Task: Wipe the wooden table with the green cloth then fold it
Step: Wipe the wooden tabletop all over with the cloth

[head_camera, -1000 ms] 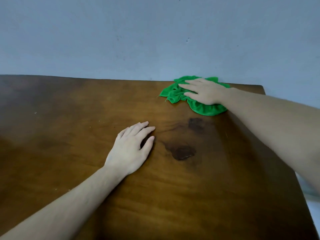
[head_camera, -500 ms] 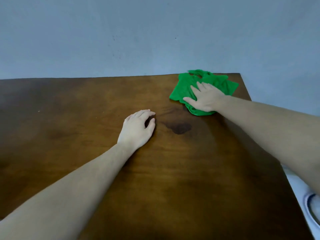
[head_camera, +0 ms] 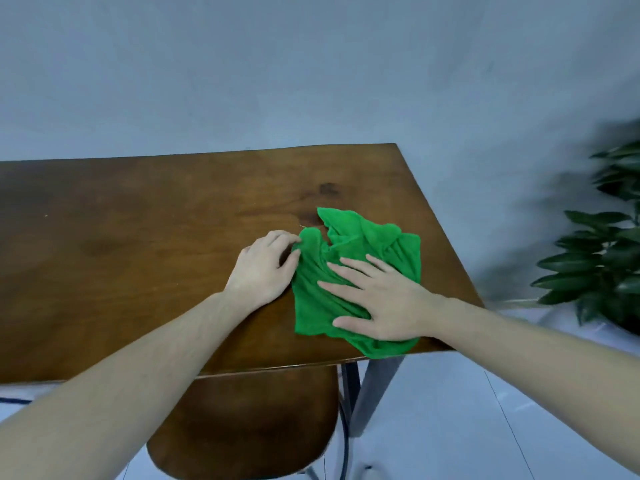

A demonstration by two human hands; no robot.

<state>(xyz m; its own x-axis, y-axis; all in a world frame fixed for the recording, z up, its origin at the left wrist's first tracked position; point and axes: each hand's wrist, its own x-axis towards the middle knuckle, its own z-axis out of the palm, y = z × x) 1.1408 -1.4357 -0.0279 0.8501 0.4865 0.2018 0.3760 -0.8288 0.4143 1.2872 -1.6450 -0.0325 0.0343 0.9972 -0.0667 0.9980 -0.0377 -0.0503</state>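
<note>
The green cloth [head_camera: 360, 244] lies crumpled on the wooden table [head_camera: 138, 237], near its front right corner, one fold hanging slightly over the front edge. My right hand [head_camera: 377, 299] lies flat on the cloth with fingers spread, pressing it down. My left hand [head_camera: 265, 265] rests on the table just left of the cloth, fingers curled, fingertips touching the cloth's left edge. Whether they pinch the fabric is not visible.
Dark stains [head_camera: 327, 188] mark the wood behind the cloth. A wooden chair seat [head_camera: 242, 420] sits under the table's front edge beside a grey table leg [head_camera: 374, 393]. A leafy plant [head_camera: 602, 258] stands on the floor at the right. A blue-grey wall runs behind the table.
My right hand has dragged the cloth from the far right corner toward the front edge. My left hand now touches the cloth. The view has tilted down, showing the chair and floor.
</note>
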